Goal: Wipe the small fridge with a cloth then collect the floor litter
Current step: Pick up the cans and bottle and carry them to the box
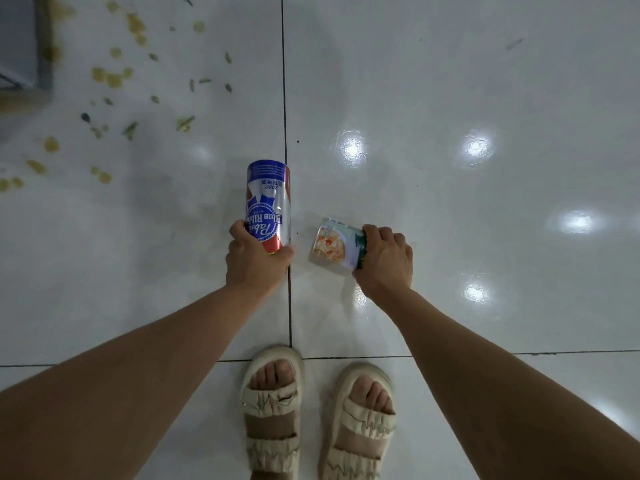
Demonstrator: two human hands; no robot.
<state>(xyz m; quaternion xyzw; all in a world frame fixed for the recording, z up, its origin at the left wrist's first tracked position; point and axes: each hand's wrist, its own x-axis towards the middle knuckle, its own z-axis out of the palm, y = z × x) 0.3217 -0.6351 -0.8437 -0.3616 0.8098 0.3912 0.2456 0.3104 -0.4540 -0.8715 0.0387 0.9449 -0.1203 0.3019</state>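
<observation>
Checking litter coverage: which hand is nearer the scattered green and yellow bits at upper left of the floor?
Left. The left hand, gripping the tall blue beer can, sits below and right of the scattered bits. The right hand, holding the short food can, is farther right.

A glossy white tiled floor [450, 98] is seen; leaf scraps [130, 129] and yellowish stains [110, 77] are scattered left of its dark grout line [284, 98].
</observation>
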